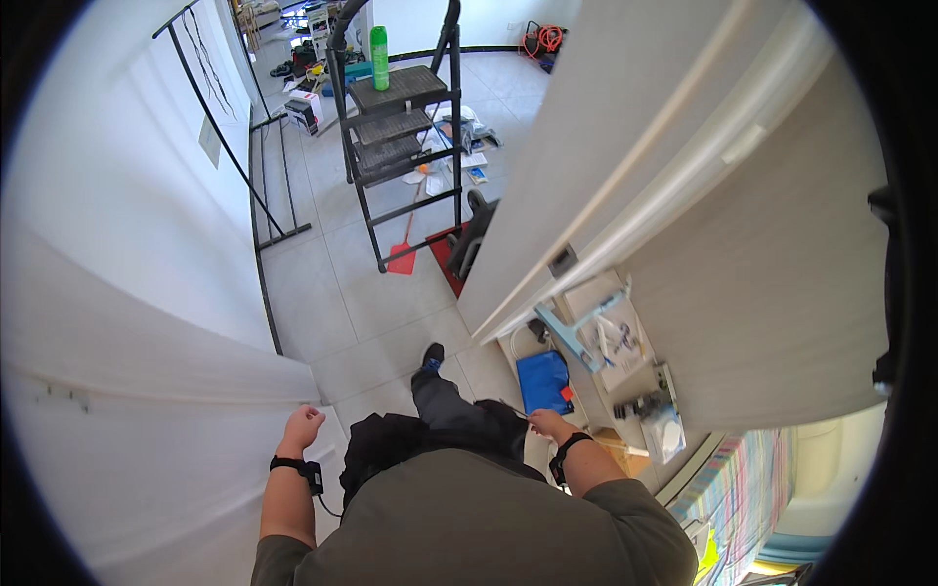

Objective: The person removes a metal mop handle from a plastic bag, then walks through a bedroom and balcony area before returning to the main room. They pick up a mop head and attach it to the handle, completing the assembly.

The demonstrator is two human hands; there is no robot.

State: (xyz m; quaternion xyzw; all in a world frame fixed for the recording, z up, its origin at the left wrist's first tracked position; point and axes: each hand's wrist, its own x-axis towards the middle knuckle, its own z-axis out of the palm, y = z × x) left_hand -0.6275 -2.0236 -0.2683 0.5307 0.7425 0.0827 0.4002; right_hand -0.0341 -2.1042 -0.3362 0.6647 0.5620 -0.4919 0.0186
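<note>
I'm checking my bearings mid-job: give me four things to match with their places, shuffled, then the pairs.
Things:
1. Spray can
2. Left hand
3. Red swatter
4. Right hand

Places:
A. On the tiled floor
B. Near the blue pouch
C. On the stepladder's top step
D. Near the white surface at picture left

Pairs: 1-C, 2-D, 3-A, 4-B

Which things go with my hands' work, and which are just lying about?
Nearest a hand, so possibly involved:
blue pouch, near the right hand

Apparently just lying about:
red long-handled tool, on the floor
orange coiled cord
green can, on the stepladder
</note>
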